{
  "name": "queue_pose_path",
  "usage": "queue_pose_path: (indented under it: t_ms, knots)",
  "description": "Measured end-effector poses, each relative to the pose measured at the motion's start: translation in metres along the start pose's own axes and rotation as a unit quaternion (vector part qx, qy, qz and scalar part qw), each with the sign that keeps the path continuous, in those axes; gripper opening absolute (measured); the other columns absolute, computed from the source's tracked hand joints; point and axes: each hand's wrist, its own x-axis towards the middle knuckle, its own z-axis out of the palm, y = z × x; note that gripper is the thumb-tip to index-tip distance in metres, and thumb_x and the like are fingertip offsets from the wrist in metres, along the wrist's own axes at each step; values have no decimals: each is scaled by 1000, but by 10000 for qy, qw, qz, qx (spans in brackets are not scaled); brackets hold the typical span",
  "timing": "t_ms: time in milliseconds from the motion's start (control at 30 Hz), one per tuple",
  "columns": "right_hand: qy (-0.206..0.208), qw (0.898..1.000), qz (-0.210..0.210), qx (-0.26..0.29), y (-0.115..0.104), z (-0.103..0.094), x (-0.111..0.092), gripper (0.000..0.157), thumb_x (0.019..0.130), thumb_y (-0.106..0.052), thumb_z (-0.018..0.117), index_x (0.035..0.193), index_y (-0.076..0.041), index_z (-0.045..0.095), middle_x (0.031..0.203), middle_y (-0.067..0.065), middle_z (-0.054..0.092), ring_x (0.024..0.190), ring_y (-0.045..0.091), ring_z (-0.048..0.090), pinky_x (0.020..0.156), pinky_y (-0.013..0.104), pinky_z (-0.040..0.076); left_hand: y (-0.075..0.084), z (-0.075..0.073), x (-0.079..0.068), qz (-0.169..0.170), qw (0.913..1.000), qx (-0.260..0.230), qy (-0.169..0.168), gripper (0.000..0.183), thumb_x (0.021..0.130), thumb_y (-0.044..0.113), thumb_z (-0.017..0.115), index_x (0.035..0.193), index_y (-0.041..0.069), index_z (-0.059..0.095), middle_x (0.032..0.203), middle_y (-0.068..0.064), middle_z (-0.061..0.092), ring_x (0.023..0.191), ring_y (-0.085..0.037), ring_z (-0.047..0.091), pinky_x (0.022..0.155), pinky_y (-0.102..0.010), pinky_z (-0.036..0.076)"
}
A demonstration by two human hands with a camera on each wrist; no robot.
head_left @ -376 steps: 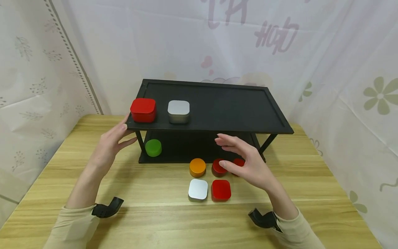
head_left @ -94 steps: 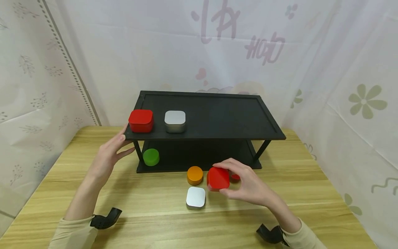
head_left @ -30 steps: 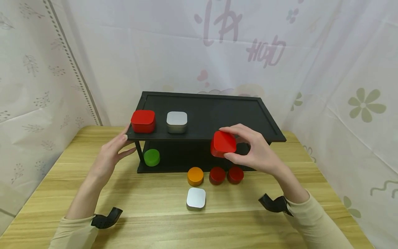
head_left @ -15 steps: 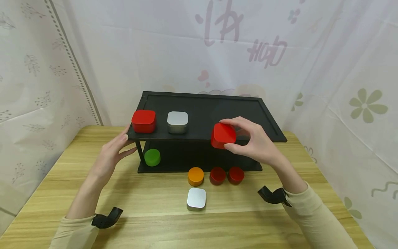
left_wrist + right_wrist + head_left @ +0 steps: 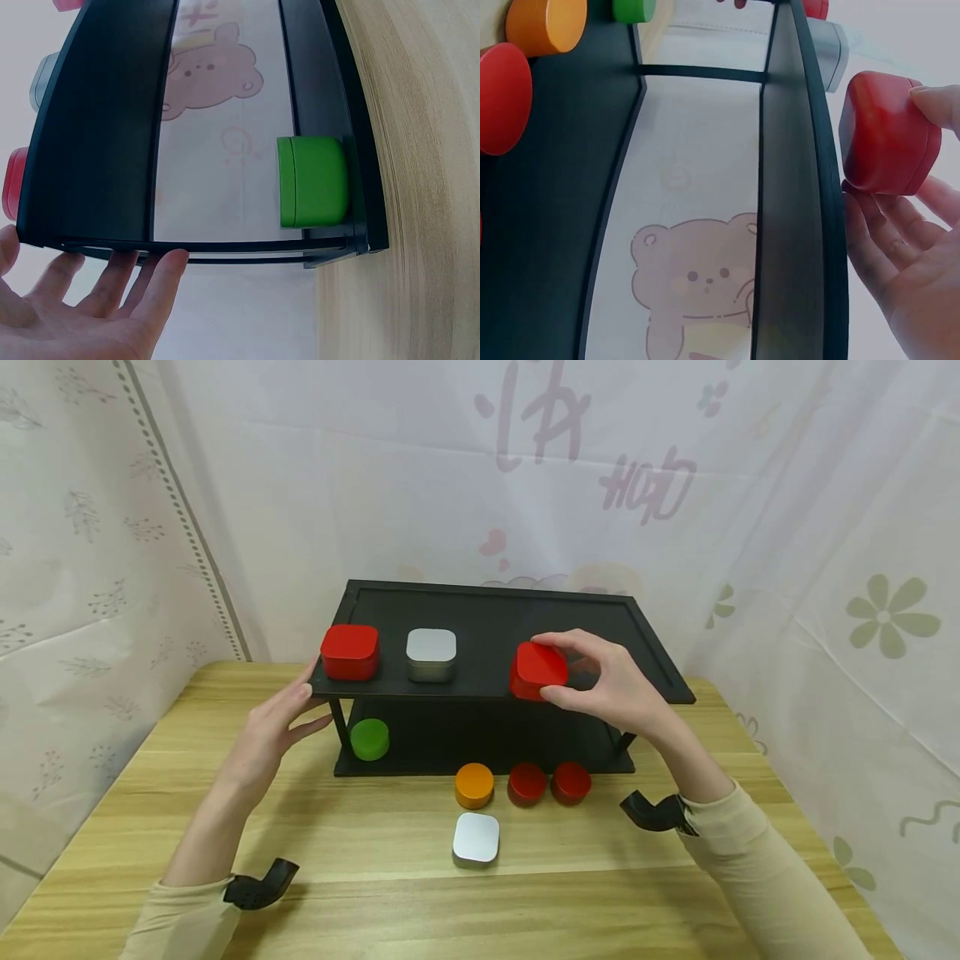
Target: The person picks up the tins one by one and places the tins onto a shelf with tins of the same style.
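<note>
My right hand (image 5: pixel 615 689) pinches a square red tin (image 5: pixel 536 672) between thumb and fingers over the front edge of the black two-tier rack's (image 5: pixel 480 610) top shelf. In the right wrist view this red tin (image 5: pixel 885 135) is close to the shelf; I cannot tell whether it touches. My left hand (image 5: pixel 273 727) touches the top shelf's left front corner, its fingers (image 5: pixel 112 285) fairly straight against the side edge. Beside it on the top shelf stand another square red tin (image 5: pixel 350 652) and a square white-lidded tin (image 5: pixel 431 653).
A green round tin (image 5: pixel 370 739) sits at the left of the lower shelf. On the wooden table (image 5: pixel 375 893), before the rack, stand an orange round tin (image 5: pixel 474 785), two dark red round tins (image 5: pixel 527 783) and a square white-lidded tin (image 5: pixel 476 839). A printed curtain (image 5: pixel 450 485) hangs behind.
My right hand has picked up the square red tin from the table and raised it to the top shelf's front edge. My left hand has stayed at the rack's corner.
</note>
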Motion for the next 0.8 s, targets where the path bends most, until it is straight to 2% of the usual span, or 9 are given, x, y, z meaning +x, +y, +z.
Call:
queue_pose_path:
  t_ms: [267,600,800]
  knots:
    - [-35,9999,139,-8,7,-2,6,54,90,-21,80,141,-25,62,129,-4,67,109,13,61,96,42,57,1,1,1,16,10000,-64,-37,52,112,31,43,161,17,34,171,2,26,128,2,57,99,-17,57]
    - [-127,9998,157,31,7,-1,16,55,90,-24,80,142,-27,62,130,-6,67,110,12,60,96,41,56,1,1,-1,-57,9999,83,22,52,112,32,43,161,20,35,171,1,28,128,0,56,98,-16,57]
    - [-216,9996,162,41,8,0,20,55,91,-24,79,143,-26,61,131,-6,66,112,13,60,99,45,57,2,1,0,-58,9999,86,7,52,112,32,43,161,20,35,171,1,27,129,0,55,99,-16,57]
